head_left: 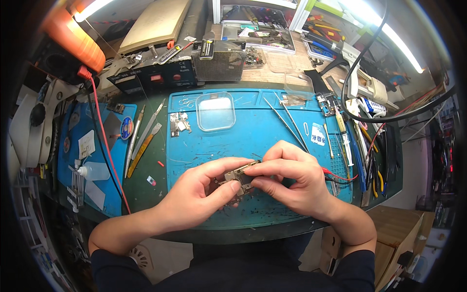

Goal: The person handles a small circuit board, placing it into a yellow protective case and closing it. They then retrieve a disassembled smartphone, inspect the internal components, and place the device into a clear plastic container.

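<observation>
Above the near part of the blue work mat [194, 151], a small circuit board [246, 179] with metal-coloured parts is held up between my hands. My left hand [192, 194] grips it from the left, the thumb lying over its near side and the fingers behind. From the right, my right hand [299, 180] pinches its edge between thumb and index finger. A dark flat part shows between the two thumbs; my fingers hide much of the rest. Farther back on the mat are a clear plastic box [216, 112] and small metal pieces [180, 123].
Long tweezers [287, 121] lie right of the box, near a syringe [347, 148]. Pliers [377, 182] and other tools crowd the right edge. At left are a craft knife [143, 150], a plastic bottle [95, 171] and a red cable [104, 141]. A bench device [160, 78] stands behind.
</observation>
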Motion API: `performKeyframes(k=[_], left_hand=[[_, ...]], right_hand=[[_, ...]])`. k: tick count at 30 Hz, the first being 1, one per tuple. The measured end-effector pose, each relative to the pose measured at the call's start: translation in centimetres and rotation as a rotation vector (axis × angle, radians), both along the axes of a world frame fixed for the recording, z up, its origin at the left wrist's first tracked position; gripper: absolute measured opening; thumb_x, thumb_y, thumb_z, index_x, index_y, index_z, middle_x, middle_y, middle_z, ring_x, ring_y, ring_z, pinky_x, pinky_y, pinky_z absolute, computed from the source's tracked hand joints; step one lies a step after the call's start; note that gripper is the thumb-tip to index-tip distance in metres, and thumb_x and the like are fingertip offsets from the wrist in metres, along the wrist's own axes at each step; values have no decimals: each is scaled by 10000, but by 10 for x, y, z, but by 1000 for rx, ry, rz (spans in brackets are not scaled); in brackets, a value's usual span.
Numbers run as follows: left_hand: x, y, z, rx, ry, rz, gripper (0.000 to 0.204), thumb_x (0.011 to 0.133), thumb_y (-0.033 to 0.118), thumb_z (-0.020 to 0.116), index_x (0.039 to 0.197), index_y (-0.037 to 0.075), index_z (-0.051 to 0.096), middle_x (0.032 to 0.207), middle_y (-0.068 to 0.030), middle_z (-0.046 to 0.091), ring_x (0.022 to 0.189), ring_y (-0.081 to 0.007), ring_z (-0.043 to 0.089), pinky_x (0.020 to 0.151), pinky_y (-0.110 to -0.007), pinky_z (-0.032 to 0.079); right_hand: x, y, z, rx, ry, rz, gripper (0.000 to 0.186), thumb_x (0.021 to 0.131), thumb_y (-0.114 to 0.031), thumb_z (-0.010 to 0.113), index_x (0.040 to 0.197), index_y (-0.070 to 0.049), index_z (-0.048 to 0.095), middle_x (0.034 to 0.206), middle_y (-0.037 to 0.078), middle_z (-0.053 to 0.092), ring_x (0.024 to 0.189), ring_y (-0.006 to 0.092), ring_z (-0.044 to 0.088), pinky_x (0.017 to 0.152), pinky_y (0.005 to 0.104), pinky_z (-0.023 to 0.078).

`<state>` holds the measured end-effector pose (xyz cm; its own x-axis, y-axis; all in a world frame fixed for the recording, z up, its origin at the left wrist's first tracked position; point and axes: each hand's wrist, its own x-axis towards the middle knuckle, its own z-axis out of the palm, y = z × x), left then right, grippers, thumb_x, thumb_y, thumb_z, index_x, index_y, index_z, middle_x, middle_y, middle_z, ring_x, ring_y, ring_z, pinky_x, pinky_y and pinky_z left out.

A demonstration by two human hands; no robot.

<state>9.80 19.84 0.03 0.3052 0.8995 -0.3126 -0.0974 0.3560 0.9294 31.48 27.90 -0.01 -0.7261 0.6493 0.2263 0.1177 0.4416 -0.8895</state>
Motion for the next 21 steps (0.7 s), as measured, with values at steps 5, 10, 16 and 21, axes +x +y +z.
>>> performKeyframes(k=[5, 10, 16, 21], left_hand=[[0, 0, 2, 13, 7, -11, 419, 995, 136, 579, 1389, 13, 507, 1095, -52, 664, 806, -42, 590, 661, -199, 492], [-1, 0, 4, -14, -16, -23, 407, 1013, 149, 551, 1392, 9, 499, 1081, -46, 662, 855, -61, 602, 740, -221, 505], [0, -1, 2, -28, 7, -7, 401, 1023, 188, 540, 1385, 18, 513, 1070, -55, 668, 817, -70, 621, 649, -210, 497], [0, 1, 4, -48, 29, 3, 387, 1043, 207, 498, 1379, 16, 523, 1044, -44, 663, 800, -64, 604, 647, -215, 499]], right_hand=[[-1, -1, -3, 9, 2, -5, 255, 797, -3, 755, 1049, -35, 732, 842, 73, 604, 762, 192, 605, 649, 292, 491], [-1, -1, -1, 9, -15, 2, 255, 795, -3, 757, 1047, -35, 731, 845, 74, 603, 760, 189, 604, 646, 290, 489], [-1, -1, 0, 4, -7, 0, 268, 790, 4, 756, 1054, -38, 731, 848, 73, 605, 759, 185, 603, 639, 284, 484], [0, -1, -1, 3, -12, -17, 278, 787, 8, 754, 1060, -41, 732, 851, 73, 608, 755, 182, 601, 635, 281, 480]])
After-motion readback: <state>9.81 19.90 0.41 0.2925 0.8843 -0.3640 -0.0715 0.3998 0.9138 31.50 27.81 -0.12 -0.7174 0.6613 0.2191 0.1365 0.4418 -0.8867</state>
